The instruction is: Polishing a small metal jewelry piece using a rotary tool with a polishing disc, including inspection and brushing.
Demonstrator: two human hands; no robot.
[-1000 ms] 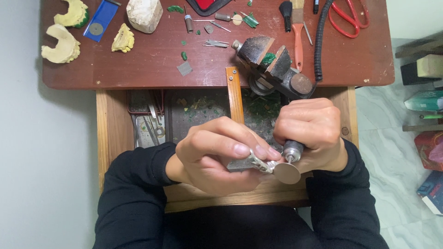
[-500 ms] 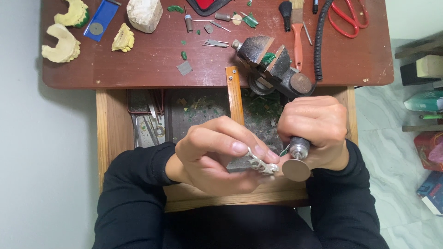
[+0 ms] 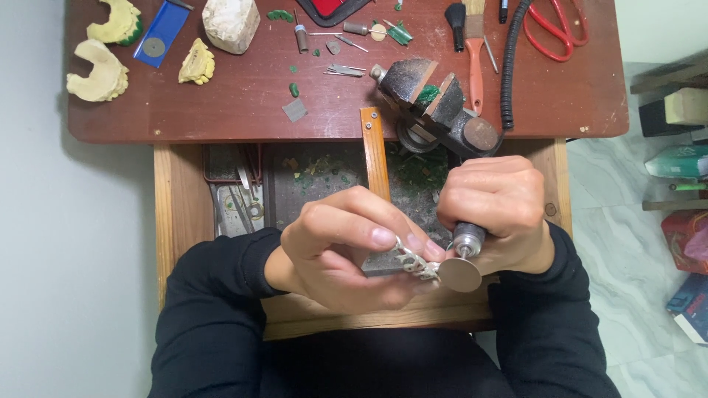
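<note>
My left hand [image 3: 346, 247] pinches a small silvery metal piece [image 3: 414, 263] between thumb and fingers, above an open wooden drawer [image 3: 171, 214]. My right hand [image 3: 495, 205] grips a rotary handpiece [image 3: 467, 238] that points down toward me. Its round flat disc [image 3: 459, 274] touches the right end of the metal piece. Both hands are close together at the drawer's front. Black sleeves cover both forearms.
A dark bench vise [image 3: 435, 103] with a green lump in its jaws sits at the desk's front edge. A black flexible hose [image 3: 510, 59], red scissors [image 3: 560, 29], a brush, burs, yellow plaster casts [image 3: 96, 70], a pale stone and a blue card lie on the brown desk [image 3: 221, 110].
The disc and handpiece tip have shifted slightly right and down along the metal piece. My left hand has hardly moved.
</note>
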